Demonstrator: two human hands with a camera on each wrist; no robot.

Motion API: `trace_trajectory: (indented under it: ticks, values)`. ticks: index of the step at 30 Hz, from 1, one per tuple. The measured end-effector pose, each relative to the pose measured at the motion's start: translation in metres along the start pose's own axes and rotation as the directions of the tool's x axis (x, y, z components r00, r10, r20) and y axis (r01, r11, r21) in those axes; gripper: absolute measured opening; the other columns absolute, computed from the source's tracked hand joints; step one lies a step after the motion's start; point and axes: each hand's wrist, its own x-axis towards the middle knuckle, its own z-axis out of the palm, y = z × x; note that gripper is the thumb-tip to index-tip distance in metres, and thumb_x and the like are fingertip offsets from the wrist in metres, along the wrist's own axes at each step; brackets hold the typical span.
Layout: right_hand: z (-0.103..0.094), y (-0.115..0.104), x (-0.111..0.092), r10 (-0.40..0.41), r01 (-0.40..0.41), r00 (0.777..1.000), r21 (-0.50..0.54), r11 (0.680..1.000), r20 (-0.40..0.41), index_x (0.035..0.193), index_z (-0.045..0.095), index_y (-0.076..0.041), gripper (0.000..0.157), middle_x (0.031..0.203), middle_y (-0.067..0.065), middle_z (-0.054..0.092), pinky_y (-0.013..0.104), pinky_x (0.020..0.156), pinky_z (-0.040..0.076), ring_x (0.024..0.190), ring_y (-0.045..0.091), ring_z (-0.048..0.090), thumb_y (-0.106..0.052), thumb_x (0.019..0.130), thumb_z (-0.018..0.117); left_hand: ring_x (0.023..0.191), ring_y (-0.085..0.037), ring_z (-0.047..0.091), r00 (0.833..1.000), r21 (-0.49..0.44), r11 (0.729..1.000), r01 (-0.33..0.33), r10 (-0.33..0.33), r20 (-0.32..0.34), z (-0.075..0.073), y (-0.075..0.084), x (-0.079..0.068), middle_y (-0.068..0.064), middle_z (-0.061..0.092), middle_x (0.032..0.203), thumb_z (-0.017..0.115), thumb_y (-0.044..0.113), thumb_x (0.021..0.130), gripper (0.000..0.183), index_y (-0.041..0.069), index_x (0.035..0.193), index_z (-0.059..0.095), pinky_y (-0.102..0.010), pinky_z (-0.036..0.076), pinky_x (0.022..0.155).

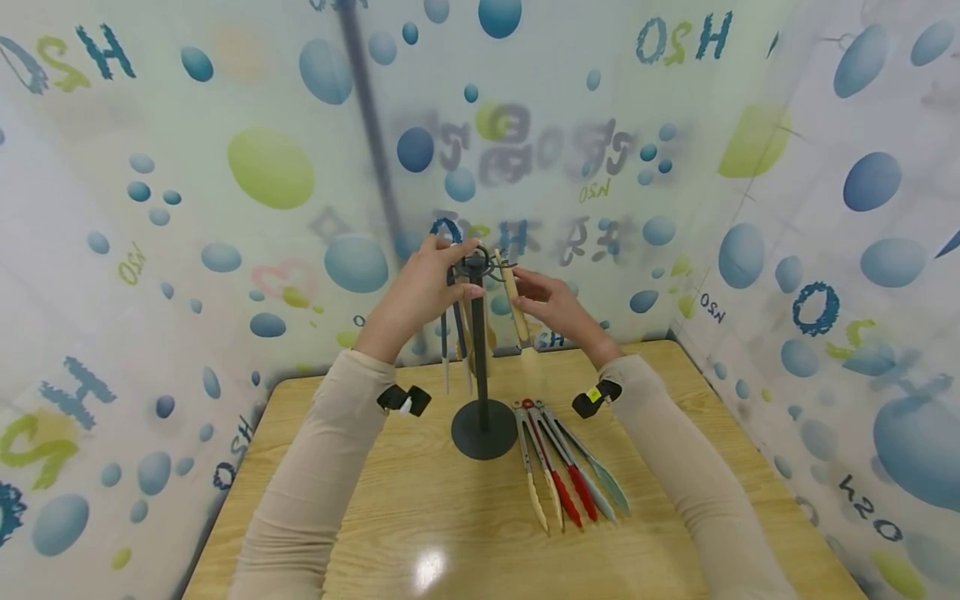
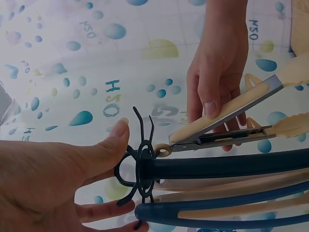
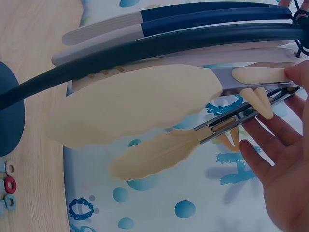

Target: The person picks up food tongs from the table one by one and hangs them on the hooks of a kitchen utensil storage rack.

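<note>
A dark metal stand with a ring of hooks on top stands upright on a round base. My left hand holds its top, thumb and fingers spread around the hooks. With my right hand I grip cream-handled tongs by their handles, thumb on one arm and fingers behind. The tongs' end loop is right at a hook, and their wide cream heads hang downward, spread apart. Blue-handled tongs hang from the stand on the left hand's side, with paler utensils partly hidden behind the pole.
On the wooden table, right of the base, several tongs lie fanned out: cream-tipped, red-tipped and pale green ones. A patterned curtain encloses the table at the back and sides.
</note>
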Motion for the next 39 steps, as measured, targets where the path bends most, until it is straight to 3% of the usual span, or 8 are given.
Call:
trace_trajectory:
  ticks: [22, 29, 33, 39]
  values:
    - [0.016, 0.005, 0.003, -0.003, 0.004, 1.0, 0.048, 0.999, -0.02, 0.157, 0.029, -0.025, 0.062, 0.149, 0.014, 0.05, 0.055, 0.11, 0.042, 0.134, 0.034, 0.051, -0.031, 0.101, 0.056, 0.125, -0.037, 0.051, 1.0, 0.016, 1.0, 0.007, -0.007, 0.004, -0.001, 0.001, 0.001, -0.018, 0.026, 0.157, 0.064, 0.043, 0.093, 0.075, 0.035, 0.157, 0.026, -0.051, 0.05, 0.098]
    - [0.018, 0.003, 0.004, -0.029, 0.03, 0.999, 0.069, 0.997, -0.017, 0.157, 0.029, -0.021, 0.06, 0.148, 0.018, 0.05, 0.056, 0.112, 0.039, 0.135, 0.036, 0.05, -0.025, 0.103, 0.054, 0.125, -0.038, 0.052, 1.0, 0.012, 1.0, 0.007, -0.007, 0.0, 0.0, 0.002, 0.0, -0.019, 0.025, 0.158, 0.064, 0.043, 0.093, 0.075, 0.035, 0.157, 0.026, -0.051, 0.05, 0.098]
    - [0.016, -0.005, 0.002, 0.001, -0.001, 1.0, 0.074, 0.997, 0.003, 0.158, 0.025, -0.017, 0.062, 0.151, 0.02, 0.046, 0.057, 0.114, 0.037, 0.138, 0.039, 0.046, -0.022, 0.103, 0.052, 0.124, -0.038, 0.052, 1.0, 0.01, 1.0, 0.006, -0.006, 0.002, -0.001, 0.002, 0.0, -0.019, 0.025, 0.158, 0.064, 0.043, 0.092, 0.076, 0.036, 0.157, 0.025, -0.051, 0.05, 0.097]
    - [0.016, 0.001, 0.005, 0.02, -0.021, 1.0, 0.058, 0.998, 0.01, 0.159, 0.023, -0.025, 0.063, 0.153, 0.014, 0.044, 0.056, 0.117, 0.033, 0.141, 0.033, 0.043, -0.03, 0.103, 0.052, 0.119, -0.037, 0.055, 1.0, 0.007, 1.0, 0.002, -0.002, 0.001, -0.001, 0.001, 0.0, -0.019, 0.025, 0.158, 0.064, 0.043, 0.092, 0.076, 0.035, 0.157, 0.025, -0.05, 0.051, 0.096]
